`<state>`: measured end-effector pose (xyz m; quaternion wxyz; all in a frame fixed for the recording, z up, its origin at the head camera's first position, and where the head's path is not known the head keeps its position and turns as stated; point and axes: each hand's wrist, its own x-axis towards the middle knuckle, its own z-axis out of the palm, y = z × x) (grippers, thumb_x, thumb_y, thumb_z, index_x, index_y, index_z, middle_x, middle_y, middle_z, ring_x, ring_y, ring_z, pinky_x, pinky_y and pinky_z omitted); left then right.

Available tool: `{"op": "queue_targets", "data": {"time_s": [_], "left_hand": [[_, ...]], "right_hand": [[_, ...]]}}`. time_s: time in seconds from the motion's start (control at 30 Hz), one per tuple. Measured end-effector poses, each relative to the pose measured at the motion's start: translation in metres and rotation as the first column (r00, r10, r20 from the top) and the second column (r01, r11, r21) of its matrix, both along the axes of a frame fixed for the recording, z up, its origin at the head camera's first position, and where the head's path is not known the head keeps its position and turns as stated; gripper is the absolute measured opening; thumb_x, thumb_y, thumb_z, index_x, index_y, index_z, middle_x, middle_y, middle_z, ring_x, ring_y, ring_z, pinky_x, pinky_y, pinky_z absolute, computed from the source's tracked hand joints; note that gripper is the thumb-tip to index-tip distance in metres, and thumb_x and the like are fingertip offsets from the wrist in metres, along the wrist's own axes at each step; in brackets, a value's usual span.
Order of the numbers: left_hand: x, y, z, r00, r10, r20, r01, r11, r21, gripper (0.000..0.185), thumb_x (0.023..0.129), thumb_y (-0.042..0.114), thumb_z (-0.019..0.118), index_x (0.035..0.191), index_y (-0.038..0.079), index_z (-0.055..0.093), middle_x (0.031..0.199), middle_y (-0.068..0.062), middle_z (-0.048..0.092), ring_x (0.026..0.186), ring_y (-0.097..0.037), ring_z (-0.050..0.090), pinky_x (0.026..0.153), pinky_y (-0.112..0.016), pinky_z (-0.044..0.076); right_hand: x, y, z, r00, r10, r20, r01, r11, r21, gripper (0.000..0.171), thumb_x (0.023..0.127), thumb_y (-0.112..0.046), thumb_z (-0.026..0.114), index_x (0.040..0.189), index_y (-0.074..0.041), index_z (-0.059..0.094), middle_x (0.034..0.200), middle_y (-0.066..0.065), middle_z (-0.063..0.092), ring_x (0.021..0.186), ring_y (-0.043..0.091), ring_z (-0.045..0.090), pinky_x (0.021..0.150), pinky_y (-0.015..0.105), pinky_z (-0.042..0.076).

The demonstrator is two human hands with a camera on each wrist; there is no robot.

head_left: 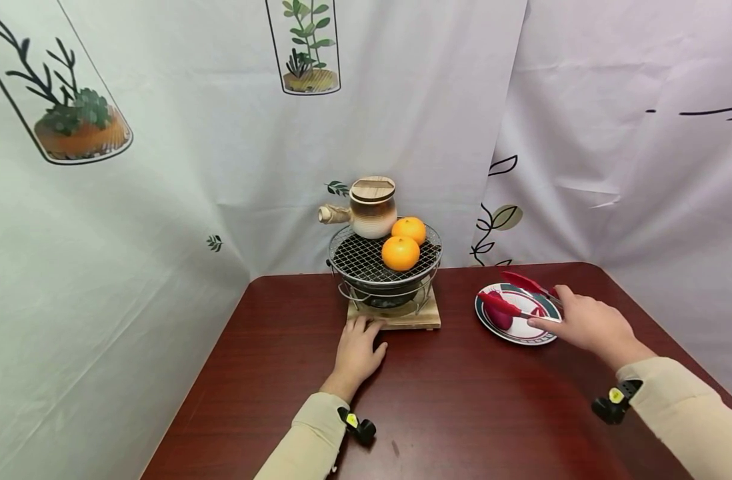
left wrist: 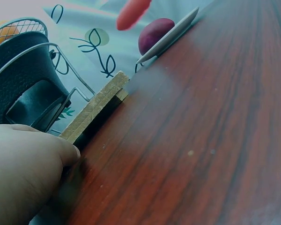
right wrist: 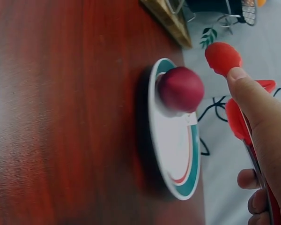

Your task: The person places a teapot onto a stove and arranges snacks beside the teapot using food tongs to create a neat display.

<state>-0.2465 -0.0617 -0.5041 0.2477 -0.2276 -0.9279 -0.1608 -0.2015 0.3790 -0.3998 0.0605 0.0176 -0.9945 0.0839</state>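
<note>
My right hand (head_left: 595, 327) grips a pair of tongs (head_left: 503, 305) with red tips and metal arms. The tongs' two tips are spread apart over the plate (head_left: 525, 341), which is white with a green and red rim pattern. On the plate sits a round, dark red fruit or vegetable (right wrist: 181, 89); in the right wrist view the tips hang above and beside it. My left hand (head_left: 357, 353) lies with loosely extended fingers at the front edge of a wooden board (head_left: 409, 322), its fingertips right at that edge.
A round black grill (head_left: 357, 263) with a wire mesh top stands on the board. It carries two oranges (head_left: 400, 253) and a lidded clay pot (head_left: 373, 217) whose wrapped handle points left. The dark red-brown table (head_left: 438, 400) meets printed white cloth walls (head_left: 222, 133).
</note>
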Motion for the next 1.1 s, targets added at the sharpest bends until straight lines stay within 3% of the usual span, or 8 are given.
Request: {"op": "queue_targets", "data": {"time_s": [0.33,0.63,1.1], "left_hand": [[-0.004,-0.001,-0.004,0.996,0.002,-0.093,-0.003,1.0,-0.005,0.043,0.079,0.026,0.081,0.119,0.015,0.072,0.118,-0.011,0.061,0.111,-0.034,0.055,0.098,-0.048,0.046],[-0.002,0.001,0.0,1.0,0.014,-0.003,-0.014,1.0,-0.015,0.043,0.083,0.026,0.078,0.125,0.017,0.07,0.123,-0.011,0.06,0.118,-0.034,0.053,0.104,-0.048,0.043],[-0.001,0.001,-0.001,1.0,0.012,0.004,-0.012,1.0,0.0,0.043,0.083,0.023,0.079,0.125,0.016,0.07,0.123,-0.011,0.06,0.119,-0.034,0.053,0.105,-0.048,0.042]], "right_hand": [[0.006,0.004,-0.015,0.999,-0.002,0.046,0.002,1.0,-0.009,0.11,0.075,-0.085,0.059,0.135,0.006,0.044,0.107,0.031,0.065,0.09,0.045,0.065,0.06,0.059,0.051],[0.006,0.005,-0.018,0.997,0.002,0.079,-0.002,1.0,-0.008,0.106,0.076,-0.082,0.061,0.134,0.005,0.047,0.104,0.03,0.065,0.085,0.041,0.064,0.059,0.058,0.051],[0.005,0.007,-0.011,0.997,-0.004,0.082,0.003,1.0,0.015,0.103,0.077,-0.08,0.062,0.137,0.003,0.046,0.106,0.029,0.065,0.087,0.04,0.064,0.058,0.056,0.052]]}}
